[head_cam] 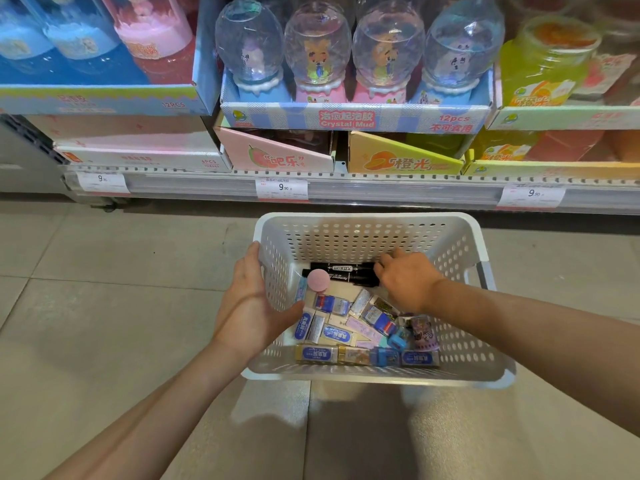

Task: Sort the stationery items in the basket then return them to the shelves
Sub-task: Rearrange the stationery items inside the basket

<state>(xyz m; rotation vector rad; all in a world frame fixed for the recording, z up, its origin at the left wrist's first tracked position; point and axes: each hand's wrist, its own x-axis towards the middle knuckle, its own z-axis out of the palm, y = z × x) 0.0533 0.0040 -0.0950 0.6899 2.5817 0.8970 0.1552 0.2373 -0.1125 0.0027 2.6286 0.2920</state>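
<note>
Right hand (405, 284) fingers (382, 268) curled down onto black cylindrical plastic markers (346, 273) along the far wall of the white perforated plastic basket (367, 233) on the floor; firm grasp or mere touch, cannot tell. Left hand (249, 299) released, flat against the left wall. Loose foil-wrapped erasers (337, 336) heaped toward the near edge. Likely slip: round markers rolling apart under a shallow pinch, dropping among erasers.

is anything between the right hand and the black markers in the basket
Nothing visible. The right hand reaches down inside the white basket, and its fingers are already at the right end of the black markers along the far wall. The erasers lie nearer, out of the way.
</note>
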